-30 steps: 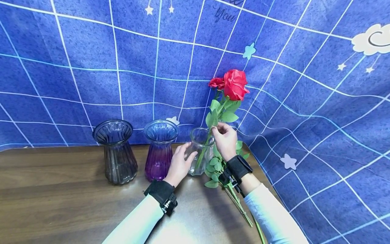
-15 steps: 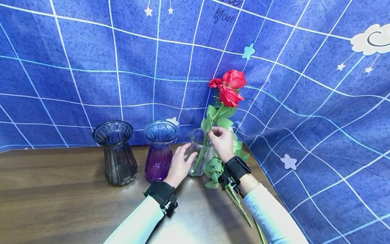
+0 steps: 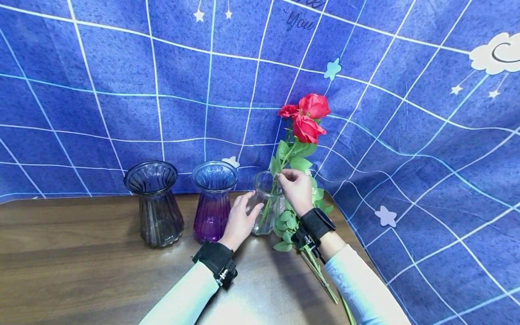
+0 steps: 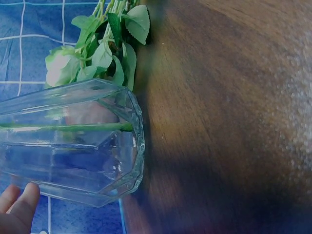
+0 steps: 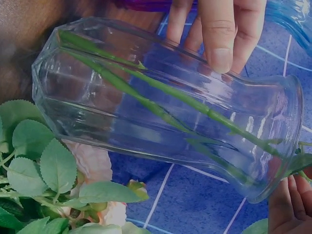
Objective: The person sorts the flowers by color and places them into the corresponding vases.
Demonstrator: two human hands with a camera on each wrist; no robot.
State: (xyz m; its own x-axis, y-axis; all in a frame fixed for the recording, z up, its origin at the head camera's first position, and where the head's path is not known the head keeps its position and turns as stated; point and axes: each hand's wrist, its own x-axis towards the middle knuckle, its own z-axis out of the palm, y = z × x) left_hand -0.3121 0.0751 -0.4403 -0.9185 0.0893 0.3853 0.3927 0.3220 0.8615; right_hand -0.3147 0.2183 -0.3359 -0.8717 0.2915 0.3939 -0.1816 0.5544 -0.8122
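Clear vase [image 3: 269, 225]: upright on the wooden desk [image 3: 81, 262], between the two hands, its glass showing green stems [image 5: 180, 96] inside.
Right hand [image 3: 298, 189]: thumb and fingers pinch a leafy rose stem [image 3: 288, 154] at the vase's mouth, on the right side of the rim; this hand is the nearer to the blooms.
Red roses [image 3: 307, 130]: three blooms clustered above the right hand's grip, up against the blue backdrop [image 3: 122, 58].
Stem slant: the long axis leans, heads up and to the right, lower ends down and left within the glass; in the right wrist view two stems reach close to the base.
Left hand [image 3: 240, 220]: its grip is loose, thumb and fingers parted along the vase's left side, seemingly resting against the glass; no flower in it.
Other vases: a blue-and-purple vase [image 3: 211, 216] just left of the left hand, a smoky grey vase [image 3: 160, 216] farther left.
Lying flowers [image 3: 290, 221]: leafy stems and pale blooms right of the clear vase, partly hidden under the right wrist.
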